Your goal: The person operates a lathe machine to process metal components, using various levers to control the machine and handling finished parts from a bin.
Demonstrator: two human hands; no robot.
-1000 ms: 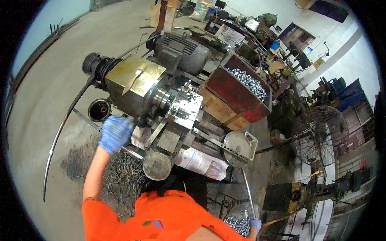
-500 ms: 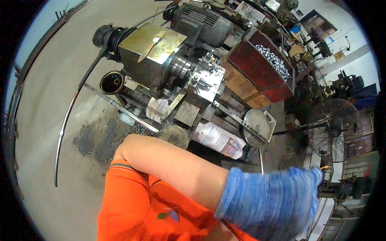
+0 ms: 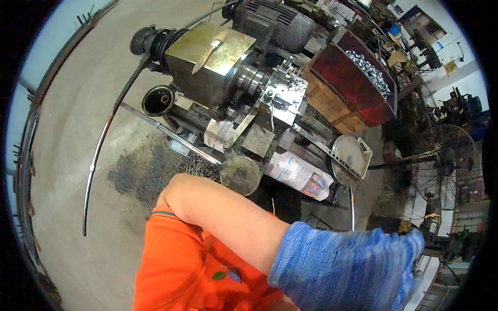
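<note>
My left arm, in an orange sleeve (image 3: 171, 259), reaches across my body to the right. On its end my left hand (image 3: 347, 267) wears a blue knitted glove, its back showing. The fingers at its far right end are blurred, so neither their pose nor anything in them can be made out. A strip of skin, perhaps of my other arm, shows under the glove at the lower edge; my right hand does not show. Beyond the forearm stand a round dirty plate (image 3: 240, 175) and a machine with a shiny chuck (image 3: 251, 79) and metal block (image 3: 284, 97).
A brush (image 3: 209, 52) lies on the machine's brass-coloured cover (image 3: 189, 41). A dark red bin (image 3: 340, 70) of small metal parts sits on a wooden box (image 3: 324, 98). A long metal bar (image 3: 171, 133) sticks out left. A standing fan (image 3: 446, 155) is at right.
The view has shifted, so the machine and bin sit further right. My gloved left hand has sunk a little lower and further from the machine.
</note>
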